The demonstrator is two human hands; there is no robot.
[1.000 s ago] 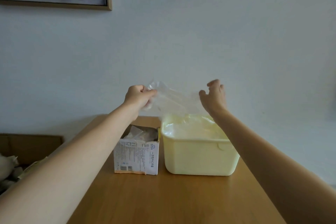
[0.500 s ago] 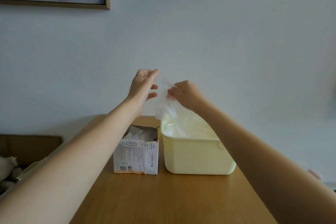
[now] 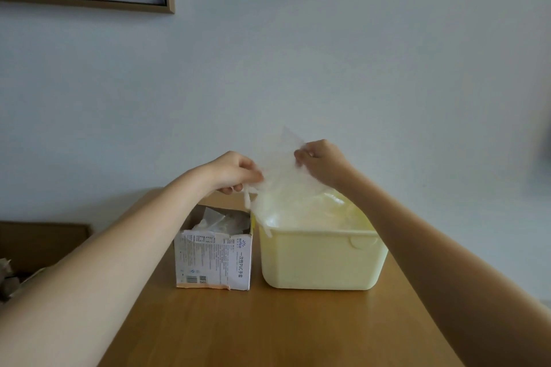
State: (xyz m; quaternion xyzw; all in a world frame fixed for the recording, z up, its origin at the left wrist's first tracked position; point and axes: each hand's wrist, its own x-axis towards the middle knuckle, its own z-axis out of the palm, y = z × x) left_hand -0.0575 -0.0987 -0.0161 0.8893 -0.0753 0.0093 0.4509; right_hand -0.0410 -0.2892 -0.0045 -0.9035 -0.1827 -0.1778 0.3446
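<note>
Left hand (image 3: 231,171) and right hand (image 3: 320,162) each pinch the clear plastic bag (image 3: 283,176) above the yellow tub (image 3: 322,259), cardboard box (image 3: 214,259) at its nine o'clock.

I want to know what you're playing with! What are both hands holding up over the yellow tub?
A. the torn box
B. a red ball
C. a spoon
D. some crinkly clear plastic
D: the left hand and the right hand each pinch the clear plastic, which hangs down into the yellow tub.
</note>
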